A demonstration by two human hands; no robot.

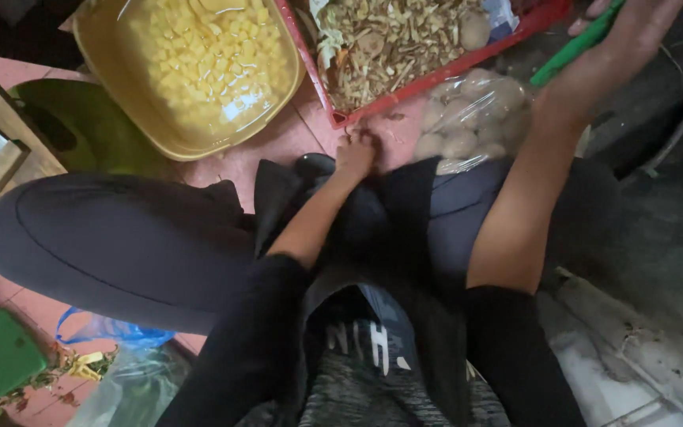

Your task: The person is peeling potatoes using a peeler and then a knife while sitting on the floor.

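Left hand (pixel 355 153) is down at the pink floor near the corner of the red plastic crate (pixel 436 75) of brown peelings; fingers curled, can't tell if it grips anything. Right hand (pixel 634 28), far right, is closed around a green-handled tool (pixel 575 49), held above the clear plastic bag of potatoes (pixel 472 119). The bag sits on the floor just right of the left hand. Yellow basin (pixel 104 59) of cut yellow chunks in water sits far left.
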